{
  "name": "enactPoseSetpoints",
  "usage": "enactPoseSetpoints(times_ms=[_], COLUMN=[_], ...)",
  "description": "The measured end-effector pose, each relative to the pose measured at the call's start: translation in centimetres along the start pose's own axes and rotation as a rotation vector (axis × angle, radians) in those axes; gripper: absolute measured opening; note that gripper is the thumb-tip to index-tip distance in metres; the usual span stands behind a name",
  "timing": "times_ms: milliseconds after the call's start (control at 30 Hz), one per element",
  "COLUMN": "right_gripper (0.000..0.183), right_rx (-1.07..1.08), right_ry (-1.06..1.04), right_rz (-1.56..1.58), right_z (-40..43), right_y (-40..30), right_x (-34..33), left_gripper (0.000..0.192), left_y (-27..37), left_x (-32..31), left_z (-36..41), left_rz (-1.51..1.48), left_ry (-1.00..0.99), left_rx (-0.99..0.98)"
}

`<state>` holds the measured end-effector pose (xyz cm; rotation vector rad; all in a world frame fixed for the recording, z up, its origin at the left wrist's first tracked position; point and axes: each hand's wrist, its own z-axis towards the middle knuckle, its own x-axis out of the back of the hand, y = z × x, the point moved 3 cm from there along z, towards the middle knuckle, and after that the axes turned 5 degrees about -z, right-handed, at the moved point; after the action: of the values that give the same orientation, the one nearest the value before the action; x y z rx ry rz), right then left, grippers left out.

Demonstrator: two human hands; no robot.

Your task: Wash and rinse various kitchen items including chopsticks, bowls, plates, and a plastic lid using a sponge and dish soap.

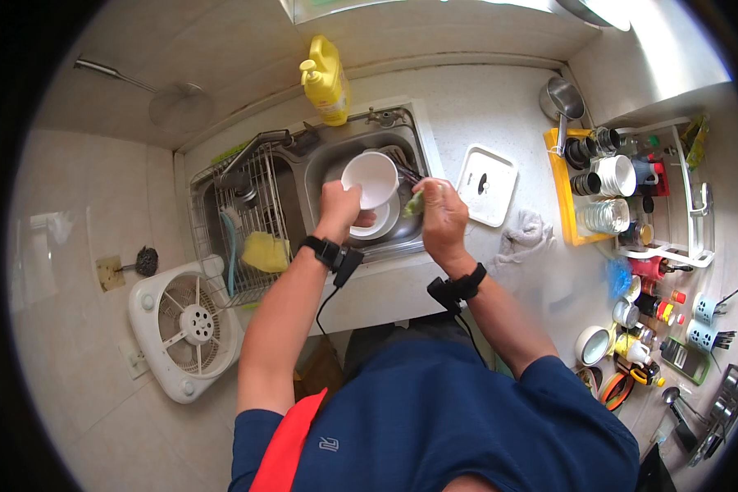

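My left hand (342,209) grips the rim of a white bowl (370,178), tilted over the right basin of a steel sink (320,160). Below it, a second white bowl (388,224) sits in that basin, partly hidden by the hand and the upper bowl. At the basin's right side, my right hand (444,215) is closed around a crumpled green scrubber or cloth (414,204). Several dark thin sticks (408,173), perhaps chopsticks, lie just behind this hand; whether it touches them I cannot tell.
A wire dish rack (270,184) spans the left basin, with a yellow cloth (265,251) and a blue-handled brush (229,246). Behind the sink stands a yellow pump bottle (327,83). Rightward are a white lid (487,184), a grey rag (526,235) and a yellow-edged tray (563,190) of cups.
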<state>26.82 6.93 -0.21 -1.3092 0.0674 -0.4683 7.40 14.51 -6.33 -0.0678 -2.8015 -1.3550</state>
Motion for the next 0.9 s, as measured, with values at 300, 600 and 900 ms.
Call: enactPoseSetpoints(times_ms=[300,600,900], right_gripper=[0.035,0.043,0.04], right_rx=[-0.437,-0.63,-0.578], right_ry=[-0.021,-0.004,-0.022], right_rz=[0.026,0.097,0.036], right_z=[-2.9,-3.8,-2.6], right_y=[4.4,7.5,8.1], right_x=[5.8,7.2,6.0], left_gripper=[0.032,0.033,0.04], left_y=[1.7,-0.1,-1.9], left_x=[-4.0,-5.3,-1.2], left_z=[9.5,14.6,14.0], left_rz=[0.629,0.867,0.811], left_ry=[0.194,0.083,0.209], left_rx=[0.081,0.189,0.003])
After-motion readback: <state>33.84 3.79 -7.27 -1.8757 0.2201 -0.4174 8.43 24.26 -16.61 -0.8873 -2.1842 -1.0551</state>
